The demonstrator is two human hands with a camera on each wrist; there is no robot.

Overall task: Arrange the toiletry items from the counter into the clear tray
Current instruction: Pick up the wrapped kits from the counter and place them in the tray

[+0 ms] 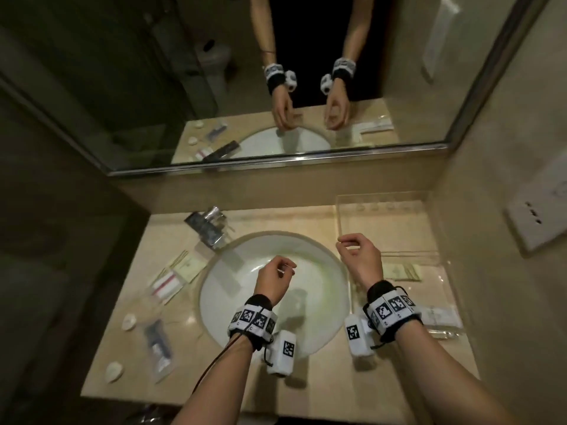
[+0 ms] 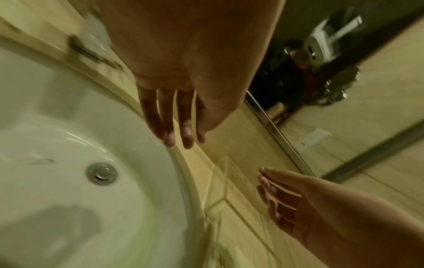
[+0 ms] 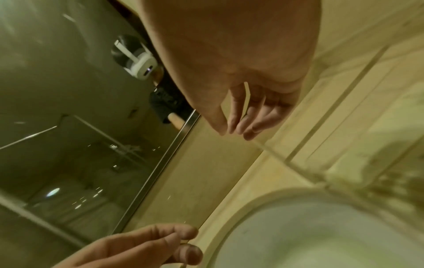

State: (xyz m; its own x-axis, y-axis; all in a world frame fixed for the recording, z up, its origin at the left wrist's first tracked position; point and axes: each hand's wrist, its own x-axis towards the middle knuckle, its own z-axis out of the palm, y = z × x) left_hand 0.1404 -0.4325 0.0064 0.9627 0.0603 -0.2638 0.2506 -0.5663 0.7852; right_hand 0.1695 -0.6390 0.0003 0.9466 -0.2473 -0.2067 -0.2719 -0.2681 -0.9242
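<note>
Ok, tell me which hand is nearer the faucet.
Left. The left hand hovers over the sink, just right of and nearer than the faucet at the back left. The right hand is over the sink's right rim, farther away.

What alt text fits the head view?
Both hands, left hand and right hand, hover empty over a white sink; a clear tray sits right, toiletry packets left, on the beige counter.

Glossy white ceramic sink (image 1: 325, 280), polished beige stone counter (image 1: 276, 222), clear plastic tray (image 1: 435, 256), chrome faucet (image 1: 211, 225).
</note>
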